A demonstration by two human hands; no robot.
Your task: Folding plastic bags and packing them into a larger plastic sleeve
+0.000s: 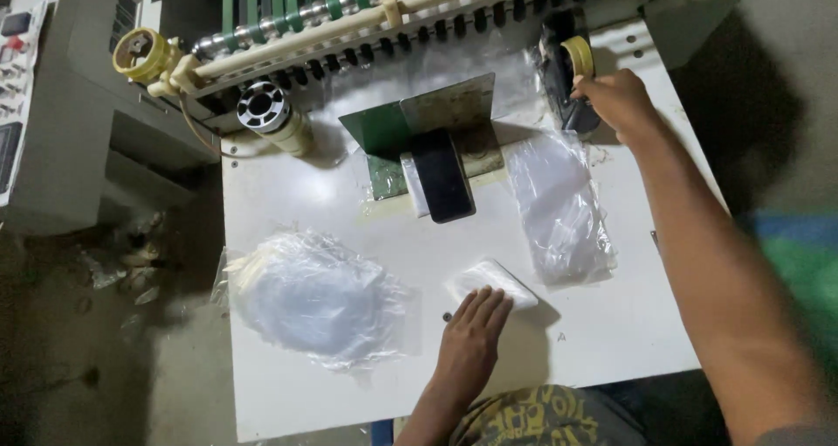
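Head view looks down on a white work table (611,324) set against a machine with a row of rollers (367,10) along its far edge. On the near side, the left hand (471,341) lies flat, palm down, fingers straight and close together, fingertips pressing on the near end of a small folded stack of clear plastic bags (493,280); it grips nothing. That small stack sits near the middle of the table, just right of a large crumpled heap of clear plastic bags (319,298) on the near left. Far right, the right hand (615,101) reaches out with fingers curled over a black tape dispenser (563,79) that carries a yellow roll (578,55); how tightly the fingers close on it cannot be told. Between the two hands, another flat pile of clear bags (559,206) lies on the right half of the table. At the far middle stands a green metal guide plate (419,119) with a dark phone (443,175) lying against it. A short metal spool (264,107) stands at the far left corner.
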